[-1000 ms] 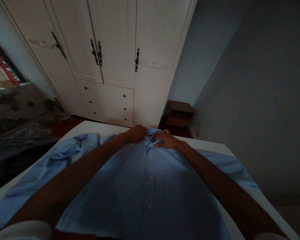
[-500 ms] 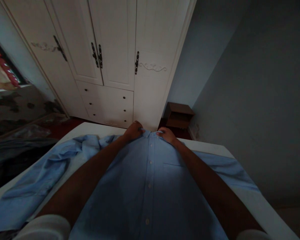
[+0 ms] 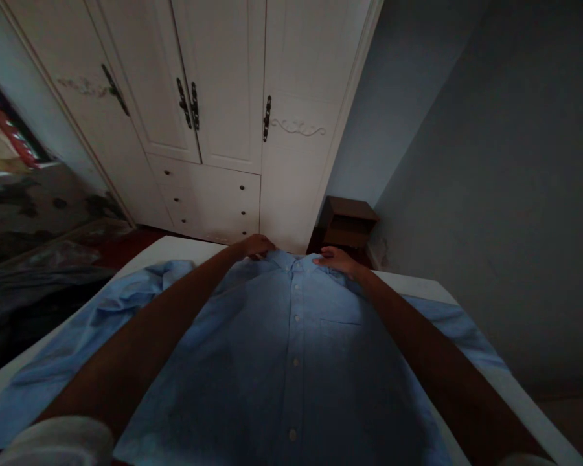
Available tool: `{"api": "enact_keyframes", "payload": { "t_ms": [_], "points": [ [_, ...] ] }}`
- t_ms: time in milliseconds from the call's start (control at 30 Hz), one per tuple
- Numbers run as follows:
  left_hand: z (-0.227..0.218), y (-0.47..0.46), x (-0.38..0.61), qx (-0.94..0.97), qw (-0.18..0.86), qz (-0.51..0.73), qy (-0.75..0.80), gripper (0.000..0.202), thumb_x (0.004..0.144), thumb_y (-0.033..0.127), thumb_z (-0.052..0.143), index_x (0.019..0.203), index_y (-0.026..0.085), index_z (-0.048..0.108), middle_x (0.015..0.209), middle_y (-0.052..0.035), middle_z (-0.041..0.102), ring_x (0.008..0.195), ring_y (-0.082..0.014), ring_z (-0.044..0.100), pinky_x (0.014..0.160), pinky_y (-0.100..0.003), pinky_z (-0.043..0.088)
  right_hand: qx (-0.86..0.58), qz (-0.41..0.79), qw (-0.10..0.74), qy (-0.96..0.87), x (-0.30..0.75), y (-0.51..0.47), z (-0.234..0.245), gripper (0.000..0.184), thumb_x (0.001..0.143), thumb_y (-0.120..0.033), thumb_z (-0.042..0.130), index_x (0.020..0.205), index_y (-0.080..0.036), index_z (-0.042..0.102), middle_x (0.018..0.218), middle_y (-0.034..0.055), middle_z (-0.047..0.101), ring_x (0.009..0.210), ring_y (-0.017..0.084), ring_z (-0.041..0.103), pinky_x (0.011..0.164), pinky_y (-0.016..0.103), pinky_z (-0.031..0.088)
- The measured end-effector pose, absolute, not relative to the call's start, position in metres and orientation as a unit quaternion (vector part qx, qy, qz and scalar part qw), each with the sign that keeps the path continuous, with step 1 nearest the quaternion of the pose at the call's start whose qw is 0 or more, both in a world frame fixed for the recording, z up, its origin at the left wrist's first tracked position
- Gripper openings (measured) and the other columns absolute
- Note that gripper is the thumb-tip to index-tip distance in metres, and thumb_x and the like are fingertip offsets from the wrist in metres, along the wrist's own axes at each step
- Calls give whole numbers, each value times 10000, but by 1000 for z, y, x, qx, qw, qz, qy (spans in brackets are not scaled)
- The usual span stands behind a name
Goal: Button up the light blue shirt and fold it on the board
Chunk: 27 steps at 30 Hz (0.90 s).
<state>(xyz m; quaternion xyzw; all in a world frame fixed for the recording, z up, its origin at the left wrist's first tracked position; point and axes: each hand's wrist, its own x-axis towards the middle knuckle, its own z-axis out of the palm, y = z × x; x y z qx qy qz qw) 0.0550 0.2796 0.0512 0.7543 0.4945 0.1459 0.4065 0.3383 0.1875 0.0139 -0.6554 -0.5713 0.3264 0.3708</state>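
Note:
A light blue button-up shirt lies front up on a white table, its collar at the far end and its button line running toward me. Just left of the collar, my left hand is closed on the cloth at the shoulder, fingertips partly hidden. My right hand rests at the collar's right side, fingers stretched out and apart, touching the fabric. One sleeve lies crumpled to the left; the other sleeve stretches out to the right, passing behind my right forearm.
The white tabletop ends just beyond the collar. Behind it stands a white wardrobe with drawers. A brown nightstand is at the back right, near a grey wall. Dark cloth lies at the left.
Both hands have moved outward from the collar's front, the left one leftward and the right one rightward. The right fingers have loosened from the collar, which now lies flatter.

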Motion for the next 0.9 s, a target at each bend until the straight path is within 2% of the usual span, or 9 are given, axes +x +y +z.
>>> {"api": "enact_keyframes", "payload": {
  "t_ms": [133,267,400,500,600,700,800,900],
  "points": [
    [56,274,47,747,453,107,474,229,605,355,736,629,151,634,568,-32,613,564,-141,578,532,-248,454,-651,372,364,-552,353,181,26,471,578,-219,844,1012,-146,678,1005,144,716,798,204,685,716,340,570],
    [56,273,50,741,458,97,480,267,587,346,752,530,155,574,488,-21,542,493,-126,519,484,-257,421,-655,386,363,-540,348,183,27,328,613,-261,820,894,-143,697,780,77,712,641,157,633,589,279,531],
    [59,272,54,744,442,107,489,216,583,300,751,593,151,595,557,-21,573,543,-131,544,510,-252,442,-660,390,362,-531,340,185,27,193,615,-200,788,766,-148,681,615,22,644,511,117,545,495,243,454],
    [60,275,56,756,407,141,493,205,638,311,728,696,161,601,640,-16,603,617,-137,573,545,-235,452,-662,379,369,-530,337,186,28,144,680,-193,717,813,-157,676,612,12,628,485,111,524,470,235,425],
    [56,277,60,767,345,170,514,241,715,365,692,768,151,594,714,-51,630,676,-167,602,569,-251,448,-673,346,379,-532,334,188,26,171,759,-214,631,923,-171,653,718,29,669,559,130,584,521,241,464],
    [47,276,67,776,267,196,537,327,769,428,661,899,134,603,890,-122,671,830,-216,631,667,-279,465,-701,291,372,-534,328,193,20,155,798,-203,581,939,-162,633,870,69,699,731,161,649,661,273,512],
    [37,270,73,789,200,203,545,403,832,501,577,1026,148,603,1034,-153,676,952,-241,630,771,-303,466,-737,221,337,-543,319,196,12,115,812,-182,572,906,-162,634,985,99,697,914,202,650,808,315,495],
    [29,264,75,798,149,180,555,509,862,610,462,1019,158,638,1031,-166,688,969,-273,638,811,-346,467,-762,169,287,-555,311,195,7,127,860,-214,554,953,-179,633,1049,120,691,1023,232,629,877,340,457]
  ]
}}
